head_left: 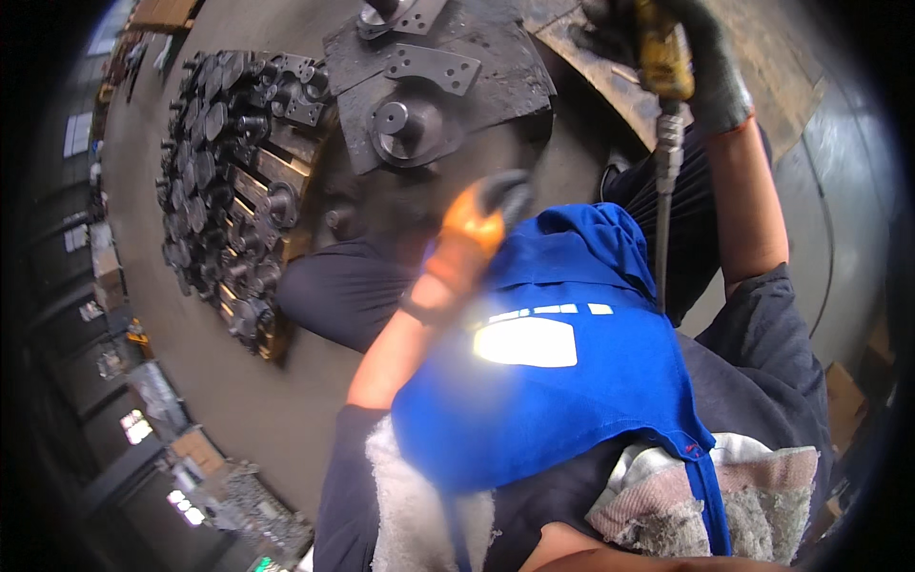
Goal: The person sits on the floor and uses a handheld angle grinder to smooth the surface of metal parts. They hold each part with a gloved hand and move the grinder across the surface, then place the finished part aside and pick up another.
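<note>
My right hand, in a grey and black glove, is wrapped round a yellow air tool at the upper right. A metal coupling and a hose run from the tool toward my body. My left hand, in an orange and dark glove, is in front of my blue apron, apart from the metal parts; motion smears its fingers. Beyond it, a dark round steel part with a raised stub rests on a worn work surface. Behind that lies a flat bracket plate with holes.
At left, a wooden pallet carries a dense pile of dark flanged metal parts. A brown board extends at the upper right. A cable lies on the floor at right. Cardboard boxes stand at the right edge.
</note>
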`<state>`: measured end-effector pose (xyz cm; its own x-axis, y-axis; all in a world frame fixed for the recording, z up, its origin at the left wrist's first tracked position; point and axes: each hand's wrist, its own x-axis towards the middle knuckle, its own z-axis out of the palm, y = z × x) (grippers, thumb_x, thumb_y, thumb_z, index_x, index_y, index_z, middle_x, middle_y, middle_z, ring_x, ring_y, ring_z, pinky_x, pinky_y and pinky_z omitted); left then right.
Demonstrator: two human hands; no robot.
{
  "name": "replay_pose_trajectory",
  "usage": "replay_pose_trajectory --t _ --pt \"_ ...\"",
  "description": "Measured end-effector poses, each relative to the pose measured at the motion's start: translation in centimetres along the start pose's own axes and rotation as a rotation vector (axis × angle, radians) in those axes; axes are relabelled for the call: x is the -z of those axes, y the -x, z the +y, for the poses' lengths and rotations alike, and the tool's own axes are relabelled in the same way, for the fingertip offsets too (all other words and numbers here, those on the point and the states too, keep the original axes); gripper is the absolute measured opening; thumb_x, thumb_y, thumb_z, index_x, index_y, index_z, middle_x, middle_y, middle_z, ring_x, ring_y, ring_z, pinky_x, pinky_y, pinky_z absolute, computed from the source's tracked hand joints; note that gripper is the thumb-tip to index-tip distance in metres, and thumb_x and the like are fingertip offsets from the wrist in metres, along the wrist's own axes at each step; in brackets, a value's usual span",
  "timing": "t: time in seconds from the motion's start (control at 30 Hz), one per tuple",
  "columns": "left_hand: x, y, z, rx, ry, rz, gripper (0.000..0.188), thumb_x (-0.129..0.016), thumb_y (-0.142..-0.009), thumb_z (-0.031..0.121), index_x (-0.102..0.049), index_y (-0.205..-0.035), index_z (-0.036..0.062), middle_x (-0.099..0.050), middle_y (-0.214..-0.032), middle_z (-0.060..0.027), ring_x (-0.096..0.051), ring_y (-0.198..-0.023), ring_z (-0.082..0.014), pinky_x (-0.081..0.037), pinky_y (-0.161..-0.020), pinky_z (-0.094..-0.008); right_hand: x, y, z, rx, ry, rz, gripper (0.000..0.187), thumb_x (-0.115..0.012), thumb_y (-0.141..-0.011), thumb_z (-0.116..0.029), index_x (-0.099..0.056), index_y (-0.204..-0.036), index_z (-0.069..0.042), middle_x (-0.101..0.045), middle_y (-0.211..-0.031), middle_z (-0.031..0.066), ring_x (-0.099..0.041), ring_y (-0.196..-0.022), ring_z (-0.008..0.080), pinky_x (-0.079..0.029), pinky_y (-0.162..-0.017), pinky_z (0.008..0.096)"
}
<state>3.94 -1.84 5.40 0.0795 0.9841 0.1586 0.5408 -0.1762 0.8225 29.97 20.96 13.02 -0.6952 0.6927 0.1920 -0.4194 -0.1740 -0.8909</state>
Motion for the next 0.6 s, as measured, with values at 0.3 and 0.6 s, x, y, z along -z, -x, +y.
replay_pose_trajectory --t 0.3,0.6 --pt "3.9 2.8 -6.4 0.587 -0.201 0.598 0.064 -0.08 -0.081 0.012 -0.046 -0.134 -0.0011 -0.058 -0.127 -0.0161 -0.056 -0.118 -0.0241 -0.049 -0.097 -0.035 5.0 5.6 0.4 0.087 -0.069 0.257 0.033 -0.059 -0.095 -0.016 -0.059 -0.125 -0.003 -0.064 -0.118 0.0122 -0.062 -0.108 0.0208 -0.051 -0.096 0.0358" --pt "5.2 -0.9 -6.9 0.618 -0.333 0.561 0.07 -0.08 -0.081 0.016 -0.042 -0.138 -0.0004 -0.055 -0.128 -0.0177 -0.057 -0.116 -0.0251 -0.049 -0.097 -0.0358 6.6 7.5 0.2 0.109 -0.132 0.385 0.031 -0.058 -0.094 -0.014 -0.058 -0.123 -0.002 -0.063 -0.118 0.0143 -0.062 -0.106 0.0223 -0.053 -0.094 0.0384"
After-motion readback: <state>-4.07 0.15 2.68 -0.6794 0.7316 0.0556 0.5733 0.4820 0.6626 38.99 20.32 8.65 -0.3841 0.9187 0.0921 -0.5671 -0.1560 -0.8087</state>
